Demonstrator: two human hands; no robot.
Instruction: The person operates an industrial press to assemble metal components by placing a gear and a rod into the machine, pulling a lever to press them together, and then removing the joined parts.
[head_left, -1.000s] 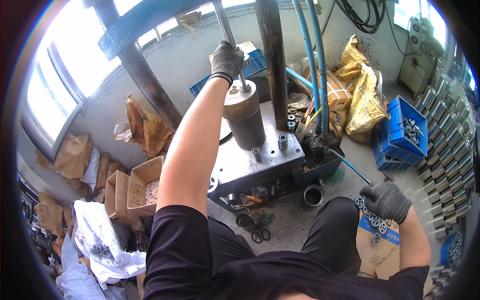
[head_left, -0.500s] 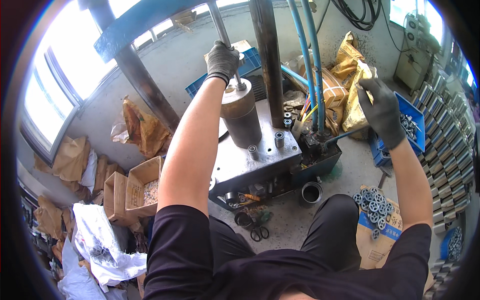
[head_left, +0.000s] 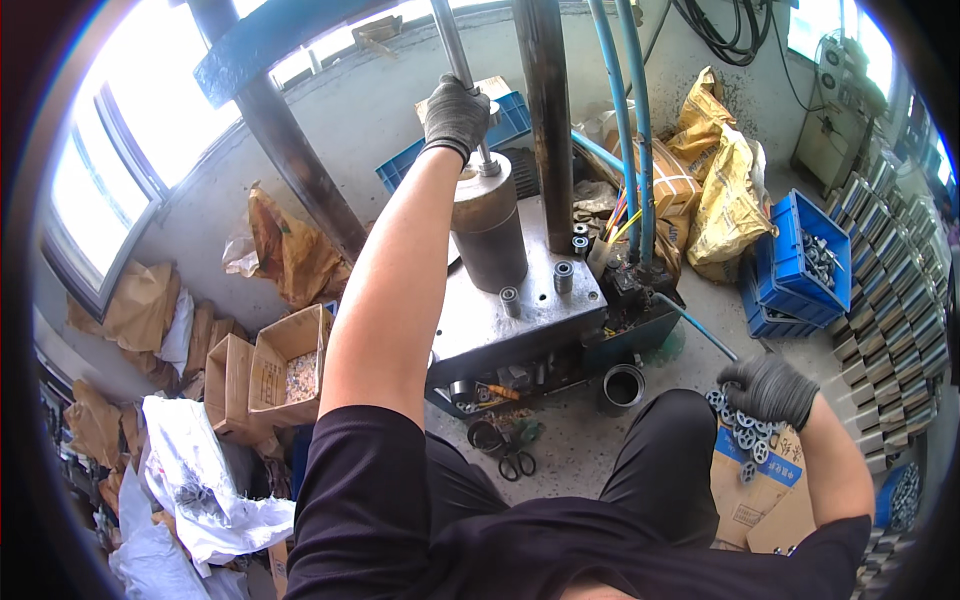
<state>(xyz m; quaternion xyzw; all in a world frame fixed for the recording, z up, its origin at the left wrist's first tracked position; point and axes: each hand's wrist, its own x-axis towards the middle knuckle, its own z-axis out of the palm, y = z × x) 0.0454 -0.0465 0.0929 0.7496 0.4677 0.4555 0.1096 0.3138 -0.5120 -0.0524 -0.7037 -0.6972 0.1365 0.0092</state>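
Note:
My left hand [head_left: 457, 118], in a dark grey glove, is closed round an upright steel rod [head_left: 450, 45]. Below it, the rod meets the top of a thick metal cylinder [head_left: 488, 235] standing on a steel machine table [head_left: 470, 325]. My right hand [head_left: 772, 390], also gloved, is low on the right with curled fingers, at the outer end of a slim blue lever [head_left: 698, 327]. The glove hides that end of the lever. Just under this hand, small spoked metal wheels [head_left: 748, 438] lie on a flattened carton [head_left: 735, 490]; the hand covers some of them.
Small ribbed metal parts [head_left: 563, 278] stand on the machine table, beside a dark steel column [head_left: 543, 130]. Blue crates [head_left: 800, 275] and stacked shiny tubes [head_left: 895, 320] are on the right. Open cartons [head_left: 270, 385] stand at left. Scissors [head_left: 517, 465] lie on the floor.
My right hand has swung down from beside the yellow sack to above the spoked wheels, its fingers now curled. The blue lever has tilted downward. My left hand stays on the rod.

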